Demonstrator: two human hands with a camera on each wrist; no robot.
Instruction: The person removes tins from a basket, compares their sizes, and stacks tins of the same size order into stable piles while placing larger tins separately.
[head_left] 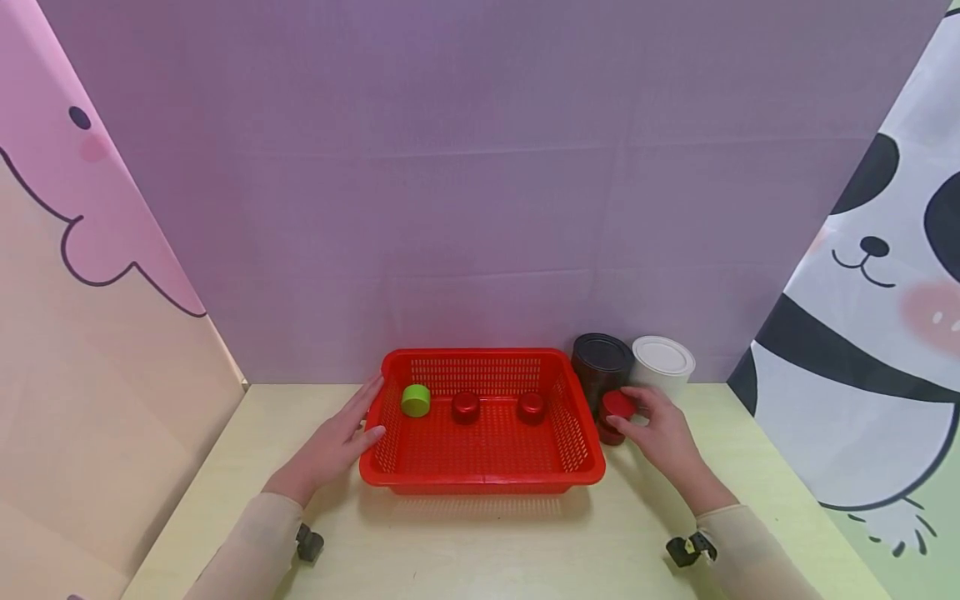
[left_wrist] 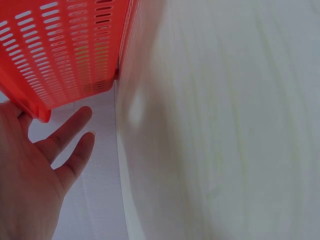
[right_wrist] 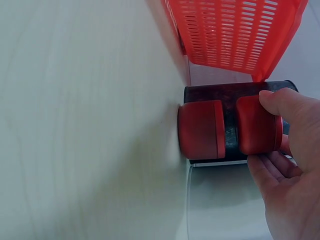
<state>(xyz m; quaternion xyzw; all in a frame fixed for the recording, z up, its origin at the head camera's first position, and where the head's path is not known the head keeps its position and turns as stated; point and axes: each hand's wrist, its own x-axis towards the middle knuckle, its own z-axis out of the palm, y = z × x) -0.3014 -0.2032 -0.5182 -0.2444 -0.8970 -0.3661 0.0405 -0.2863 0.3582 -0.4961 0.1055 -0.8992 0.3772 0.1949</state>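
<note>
My right hand [head_left: 660,433] pinches a small red tin [right_wrist: 256,125] between thumb and fingers. Below it a second red tin [right_wrist: 200,130] stands on the table, and in the right wrist view a narrow gap separates the two. My left hand [head_left: 333,446] rests at the left rim of a red plastic basket [head_left: 483,480], its fingers stretched along the outside. In the left wrist view two fingers [left_wrist: 75,152] extend straight, free of the basket. Inside the basket sit a green round tin [head_left: 416,401] and two red tins, one central [head_left: 466,407] and one farther right [head_left: 532,407].
Behind the red tins stands a tall black canister [head_left: 602,367], with a white canister [head_left: 664,360] to its right. A purple cloth wall [head_left: 480,208] rises at the back edge of the pale wooden table [head_left: 480,558]. Printed cloth panels flank both sides.
</note>
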